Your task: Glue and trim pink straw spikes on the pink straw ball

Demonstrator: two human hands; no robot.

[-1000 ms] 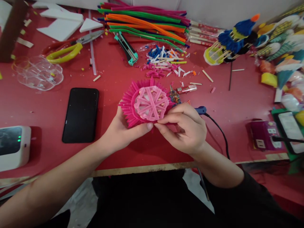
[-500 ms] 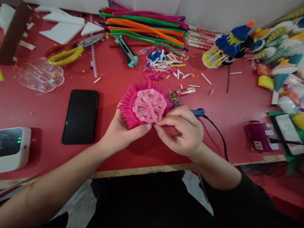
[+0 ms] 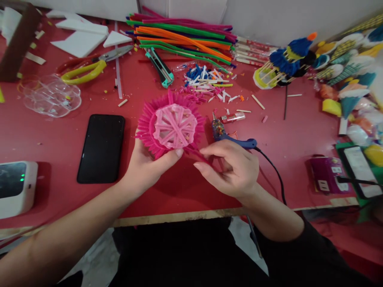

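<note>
A round pink craft piece (image 3: 176, 125) has a light pink pipe-cleaner lattice in the middle and a darker fringe around it. My left hand (image 3: 146, 165) grips it from the left and below, thumb pressed on the near rim. Close to the lower right edge, my right hand (image 3: 233, 167) has its thumb and forefinger apart. A dark pink strand (image 3: 197, 153) runs from the rim into the gap between those fingers; I cannot tell whether they touch it. Just behind my right hand lies a blue glue gun (image 3: 245, 142).
Bundled pipe cleaners (image 3: 185, 36) and a utility knife (image 3: 160, 67) lie at the back, by cut scraps (image 3: 206, 79). Scissors (image 3: 86, 69) and a phone (image 3: 101, 148) are on the left. A blue figure (image 3: 287, 59) and a purple power socket (image 3: 324, 173) stand on the right.
The pink piece and my left hand have moved left. My right thumb and forefinger have come off the rim and parted, leaving the strand sticking out between them.
</note>
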